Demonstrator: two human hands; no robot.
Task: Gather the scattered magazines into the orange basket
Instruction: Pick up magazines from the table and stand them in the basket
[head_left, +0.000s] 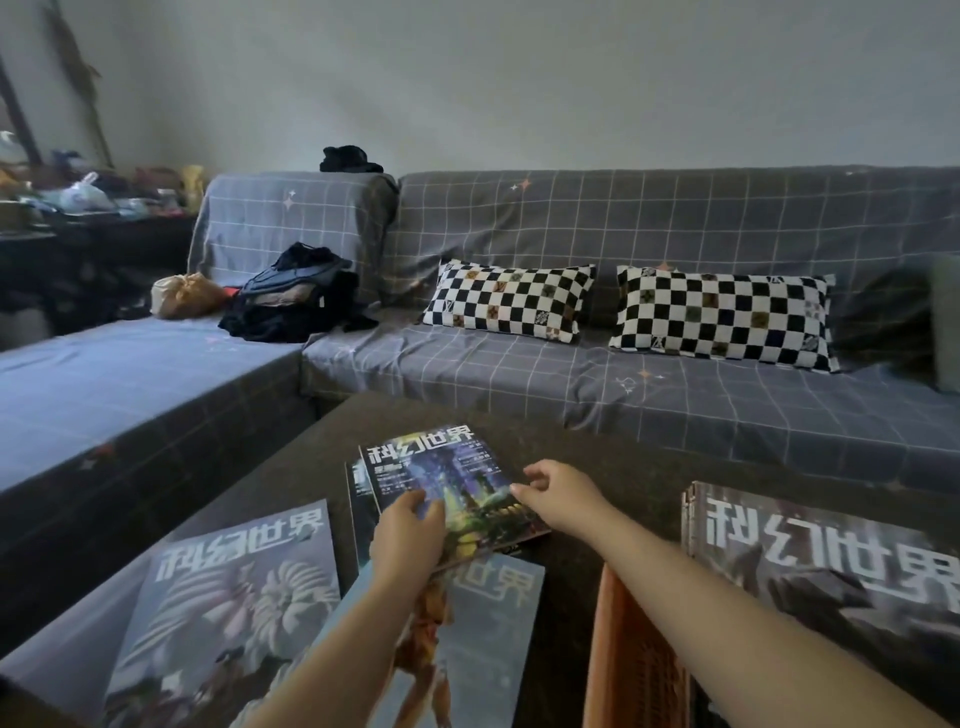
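A dark magazine with a neon city cover (457, 483) is lifted at a tilt over the table. My left hand (408, 535) grips its near left corner, thumb on the cover. My right hand (558, 493) pinches its right edge. Another magazine (358, 499) lies just under it. A grey-blue magazine with a shell-like picture (234, 608) lies at the near left. One with an orange figure (478, 634) lies under my left forearm. The orange basket (631, 660) stands at the near right, and a stack of magazines (831, 566) sits in it, cover up.
The dark low table (597, 452) stands before a grey checked corner sofa (623, 395). Two black-and-white checked pillows (509, 301) lean on its back. A dark bag and clothes (296, 299) lie in the sofa's corner. A cluttered side table (78, 208) is at the far left.
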